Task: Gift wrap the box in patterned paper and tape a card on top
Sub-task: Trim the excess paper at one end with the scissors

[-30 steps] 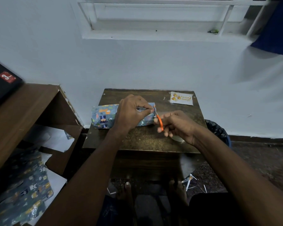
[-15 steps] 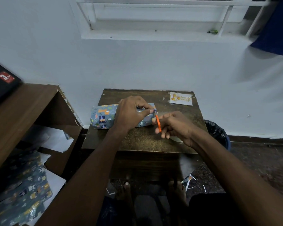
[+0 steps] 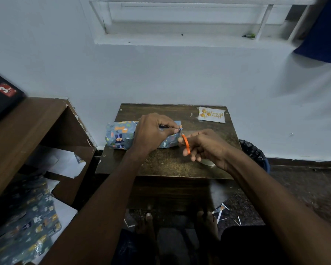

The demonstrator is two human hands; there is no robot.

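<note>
I'm mid-wrap, w/ the card step not started. The box [image 3: 120, 135] sits in patterned paper toward the desk's [image 3: 172, 165] left edge, about halfway back, its left end already folded shut. My left hand [image 3: 153, 132] lies over the box's right half, thumb and forefinger pinching the paper flap at the right end. My right hand [image 3: 204, 145] is curled round the orange scissors [image 3: 185, 141], blades pointing up at that pinched flap; whether the blades are apart or closed I can't tell, too small. Looks to me like trimming excess paper before the end fold.

Next, I judge: a short snip close to the left fingertips, so keep the blades off them, then fold the flap down and tape it. Something pale and round peeks out under my right wrist near the front right, maybe tape, can't confirm.

The card [image 3: 211, 115] lies flat at the back right corner, well apart from the box.

Room: the front half of the desk is bare, good for turning the box. The box nearly overhangs the left edge, so no pushing leftward. A shelf unit [image 3: 33, 131] stands close by on the left; a bin [image 3: 256, 152] sits off the right edge.
</note>
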